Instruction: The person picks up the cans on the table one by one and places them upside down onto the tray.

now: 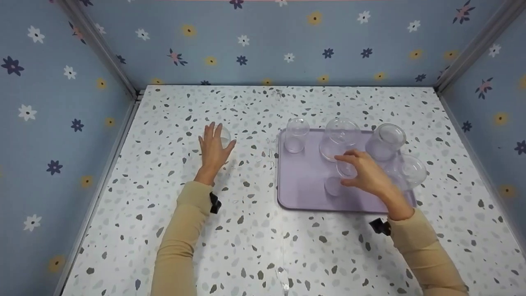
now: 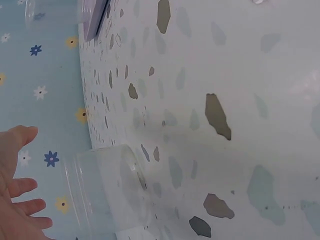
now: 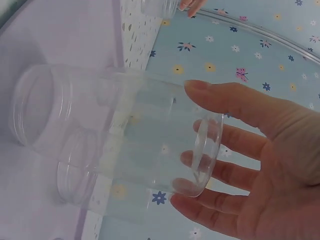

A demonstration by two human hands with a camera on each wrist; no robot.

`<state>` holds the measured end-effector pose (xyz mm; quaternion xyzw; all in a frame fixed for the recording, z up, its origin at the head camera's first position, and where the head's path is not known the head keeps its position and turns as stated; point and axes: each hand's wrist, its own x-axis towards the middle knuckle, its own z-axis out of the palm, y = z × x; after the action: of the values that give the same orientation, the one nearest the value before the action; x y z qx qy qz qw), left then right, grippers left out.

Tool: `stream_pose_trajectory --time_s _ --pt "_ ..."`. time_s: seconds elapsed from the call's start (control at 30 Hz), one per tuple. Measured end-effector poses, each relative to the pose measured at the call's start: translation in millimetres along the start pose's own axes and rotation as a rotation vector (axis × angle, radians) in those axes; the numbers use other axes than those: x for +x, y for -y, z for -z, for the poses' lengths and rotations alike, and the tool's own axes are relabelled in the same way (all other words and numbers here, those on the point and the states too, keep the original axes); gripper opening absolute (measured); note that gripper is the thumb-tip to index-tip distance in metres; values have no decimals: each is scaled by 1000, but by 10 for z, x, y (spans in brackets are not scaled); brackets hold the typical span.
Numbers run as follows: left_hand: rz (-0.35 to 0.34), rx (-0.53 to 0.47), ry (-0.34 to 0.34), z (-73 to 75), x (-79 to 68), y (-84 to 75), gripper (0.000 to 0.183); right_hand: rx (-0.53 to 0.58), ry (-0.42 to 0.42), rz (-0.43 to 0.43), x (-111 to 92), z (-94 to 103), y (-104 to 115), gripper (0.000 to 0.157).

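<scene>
On the left side of the table stands a short clear cup (image 1: 225,135), also seen in the left wrist view as a clear cup (image 2: 107,187). My left hand (image 1: 213,149) is held over it with fingers spread; in the wrist view the fingers are apart from its rim. Over the lilac tray (image 1: 298,197), my right hand (image 1: 363,172) holds a tall clear cylindrical cup (image 3: 130,135) near its rim. The thumb lies on one side and the other fingers show through the clear wall. The base of this cup is down at the tray.
More clear containers are on the tray: a slim one (image 1: 296,135) at the back left, a wide one (image 1: 341,130) at the back middle, a thick-rimmed one (image 1: 385,142) at the back right, and another (image 1: 412,170) by the right edge. Flowered panels (image 1: 263,45) enclose the speckled table (image 1: 230,246).
</scene>
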<state>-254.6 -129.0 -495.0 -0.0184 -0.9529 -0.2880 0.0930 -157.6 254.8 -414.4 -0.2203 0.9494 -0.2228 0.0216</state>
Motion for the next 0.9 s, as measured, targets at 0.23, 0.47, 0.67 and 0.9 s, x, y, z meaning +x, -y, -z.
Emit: stream_pose_trajectory --time_s 0.23,0.47,0.67,0.9 --pt "-4 7 8 -27 4 14 68 -5 4 -14 2 -5 -58 61" --pt "24 35 19 -39 17 41 71 5 27 -54 8 8 -79 62" --pt "43 54 44 -43 53 65 73 -31 43 -56 21 18 -82 61" --pt "88 52 89 -47 98 124 77 -22 57 -73 25 34 -76 61"
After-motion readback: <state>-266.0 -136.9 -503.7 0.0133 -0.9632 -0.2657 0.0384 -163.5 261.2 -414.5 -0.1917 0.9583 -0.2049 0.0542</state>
